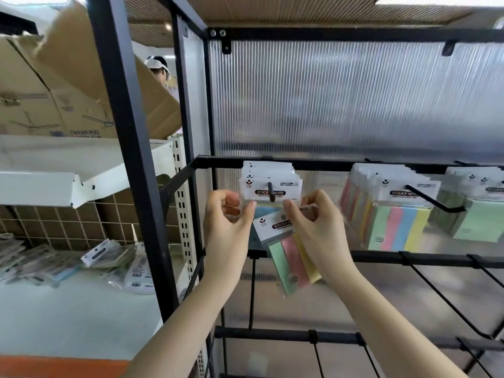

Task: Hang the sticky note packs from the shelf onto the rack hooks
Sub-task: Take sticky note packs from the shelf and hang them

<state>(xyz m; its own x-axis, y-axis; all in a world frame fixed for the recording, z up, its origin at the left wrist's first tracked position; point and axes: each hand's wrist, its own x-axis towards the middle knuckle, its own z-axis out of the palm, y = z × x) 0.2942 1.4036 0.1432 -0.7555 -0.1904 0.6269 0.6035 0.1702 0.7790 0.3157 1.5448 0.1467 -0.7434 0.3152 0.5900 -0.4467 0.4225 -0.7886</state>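
Both hands raised at hook [271, 192] | R hand [316, 225] pinches pack [291, 257]

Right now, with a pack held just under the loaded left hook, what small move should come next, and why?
Probably lift the held pack and tilt it level, so its hang hole meets the hook tip. The right hand pinches its header while it hangs slanted below the hook; the left hand holds the hung packs near the tip.
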